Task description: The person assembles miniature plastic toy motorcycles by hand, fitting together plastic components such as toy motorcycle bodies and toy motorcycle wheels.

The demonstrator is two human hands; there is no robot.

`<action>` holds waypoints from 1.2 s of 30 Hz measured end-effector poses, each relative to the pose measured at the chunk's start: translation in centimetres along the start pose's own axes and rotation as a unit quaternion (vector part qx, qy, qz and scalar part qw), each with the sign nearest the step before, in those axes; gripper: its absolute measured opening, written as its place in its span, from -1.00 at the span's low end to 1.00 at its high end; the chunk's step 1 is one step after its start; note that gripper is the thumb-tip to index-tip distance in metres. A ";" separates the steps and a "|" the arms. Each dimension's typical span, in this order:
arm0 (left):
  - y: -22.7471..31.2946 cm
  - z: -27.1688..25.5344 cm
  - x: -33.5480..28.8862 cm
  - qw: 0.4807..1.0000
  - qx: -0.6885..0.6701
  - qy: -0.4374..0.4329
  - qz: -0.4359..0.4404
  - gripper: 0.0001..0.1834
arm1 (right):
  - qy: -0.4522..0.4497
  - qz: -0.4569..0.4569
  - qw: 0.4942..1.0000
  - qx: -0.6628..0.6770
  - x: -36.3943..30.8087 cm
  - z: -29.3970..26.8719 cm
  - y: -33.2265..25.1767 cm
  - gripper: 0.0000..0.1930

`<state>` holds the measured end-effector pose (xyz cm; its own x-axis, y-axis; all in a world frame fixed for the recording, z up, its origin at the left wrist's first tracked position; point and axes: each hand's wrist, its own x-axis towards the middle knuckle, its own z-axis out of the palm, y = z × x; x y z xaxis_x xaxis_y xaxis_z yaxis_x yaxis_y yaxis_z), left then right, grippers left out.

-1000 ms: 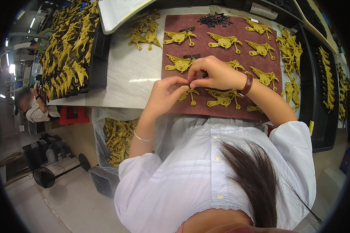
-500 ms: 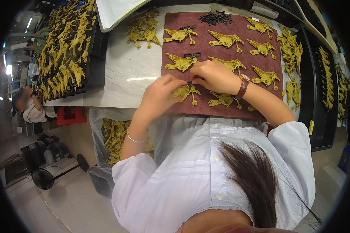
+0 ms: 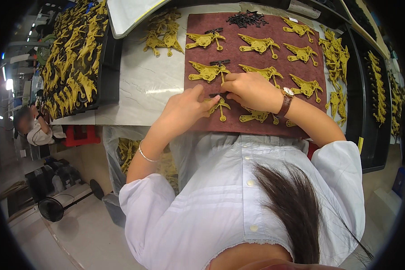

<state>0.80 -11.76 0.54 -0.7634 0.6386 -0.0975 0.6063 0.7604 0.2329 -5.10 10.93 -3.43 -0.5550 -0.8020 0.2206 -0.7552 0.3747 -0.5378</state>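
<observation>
My left hand (image 3: pixel 186 110) is curled over a yellow lever-like part (image 3: pixel 220 108) at the near left of the maroon mat (image 3: pixel 261 64), partly covering it. One fingertip rests at a small black piece (image 3: pixel 215 95) on top of that part. From the other side, my right hand (image 3: pixel 254 91) bends its closed fingertips down to the black piece's right end. Just beyond the hands lies another yellow part (image 3: pixel 205 70) with a black piece (image 3: pixel 220 62) along its upper edge. Exactly what lies between my fingertips is mostly hidden.
Several more yellow parts (image 3: pixel 258 44) lie in rows on the mat, with a heap of loose black pieces (image 3: pixel 246 19) at its far edge. Yellow parts are piled left (image 3: pixel 164 36) and right (image 3: pixel 335 56) of it. A loaded black tray (image 3: pixel 109 67) stands left; another person (image 3: pixel 38 130) sits beyond.
My left forearm has swung outward to the left, and the left fingers have spread slightly, baring more of the black piece. My right hand has shifted a little to the right.
</observation>
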 end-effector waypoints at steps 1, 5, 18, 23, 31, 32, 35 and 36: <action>0.3 -0.2 -0.1 1.000 0.001 0.000 0.001 -0.52 | 0.001 0.001 1.000 0.000 -0.1 -0.2 -0.1 -0.86; 0.7 -1.2 -0.5 0.998 -0.060 0.027 -0.019 -0.51 | 0.038 0.008 0.999 0.025 -0.7 -1.7 -0.8 -0.84; 6.4 2.3 7.1 0.603 -0.780 0.169 -0.023 -0.28 | 0.214 0.152 0.940 0.219 -4.1 -5.5 -0.4 -0.70; 8.1 3.1 8.9 0.678 -0.716 0.166 0.008 -0.32 | 0.165 0.200 0.944 0.206 -5.7 -7.3 -0.3 -0.74; 9.4 4.3 9.1 0.635 -0.755 0.163 -0.007 -0.43 | 0.060 0.197 0.931 0.303 -8.0 -6.8 1.0 -0.84; 9.3 4.3 9.0 0.635 -0.756 0.162 -0.008 -0.43 | 0.060 0.198 0.930 0.304 -8.0 -7.0 0.9 -0.84; 8.6 4.3 8.4 0.678 -0.720 0.142 -0.043 -0.53 | 0.069 0.208 0.882 0.416 -8.2 -7.1 1.3 -0.83; 8.5 4.4 8.3 0.677 -0.719 0.154 -0.044 -0.55 | 0.069 0.209 0.882 0.417 -8.2 -7.1 1.5 -0.83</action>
<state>0.66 0.53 -2.54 -0.9270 0.3746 -0.0183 -0.1192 -0.2481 0.9614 -4.15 21.32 -0.24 -0.8054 -0.5882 -0.0728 0.0127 0.1057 -0.9943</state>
